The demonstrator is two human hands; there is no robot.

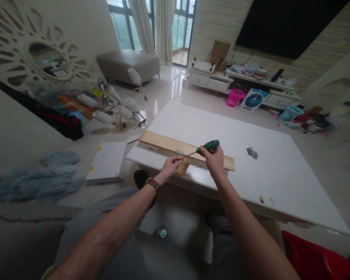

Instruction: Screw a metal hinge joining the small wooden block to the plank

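My right hand [214, 157] is closed around the green handle of a screwdriver [210, 145], whose thin shaft slants down to the left. At the shaft's tip, the fingers of my left hand [171, 167] are pinched together; what is between them is too small to make out. Beneath the shaft a long wooden plank [163, 143] lies across the near part of a white board [192, 120]. A small metal piece [179, 152] rests on the plank near the tip. Just right of my left fingers, a short wooden block [182, 167] sits against the plank's near side.
Several metal brackets [252, 153] lie in a pile on the board to the right. A white box [106, 161] and a lamp with several shades [125, 112] are on the floor at left. A red chair [315, 256] stands close at lower right.
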